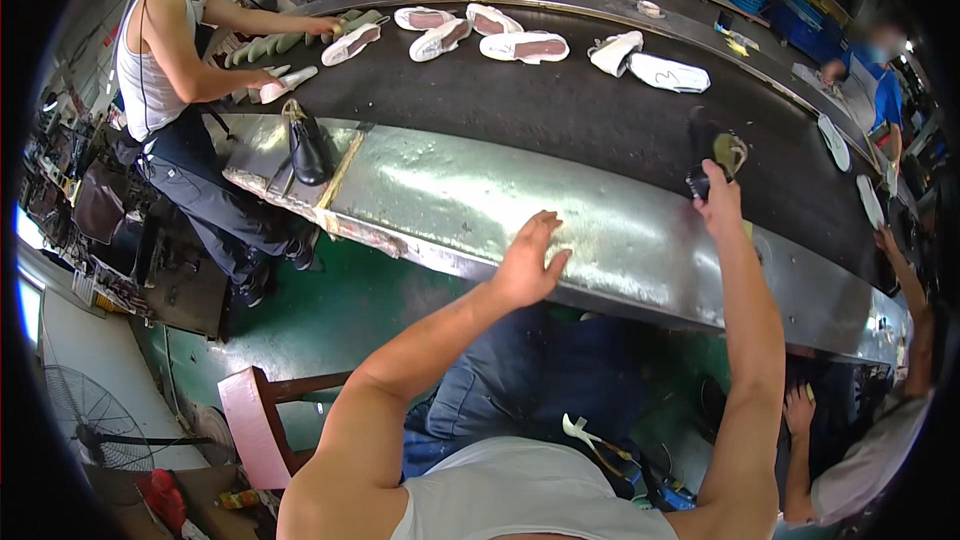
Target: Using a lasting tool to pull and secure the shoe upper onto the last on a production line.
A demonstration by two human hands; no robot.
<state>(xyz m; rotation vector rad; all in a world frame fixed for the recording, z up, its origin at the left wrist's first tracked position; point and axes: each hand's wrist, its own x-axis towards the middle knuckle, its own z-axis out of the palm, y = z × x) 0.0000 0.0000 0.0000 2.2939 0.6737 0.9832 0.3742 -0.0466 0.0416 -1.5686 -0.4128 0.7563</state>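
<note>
My right hand (718, 202) grips a dark shoe (707, 135) by one end, above the near side of the black conveyor belt (450, 90). The shoe is smeared by motion, and an olive-coloured patch shows at its side. Over the shiny metal ledge (440, 195), my left hand (530, 265) is open with its fingers apart and nothing in it. Several white shoes (525, 47) with brownish-pink undersides lie along the belt's far side. To their right rests a white piece with a dark mark (668, 72). A black shoe (310, 152) stands on the ledge at the left.
A person (165, 50) at the left handles pale shoe pieces on the belt. Another person (868, 90) stands at the far right, and a third person's arm (912, 330) reaches in nearer. A hammer-like tool (590, 437) lies by my waist. A wooden chair (255, 425) stands at my left.
</note>
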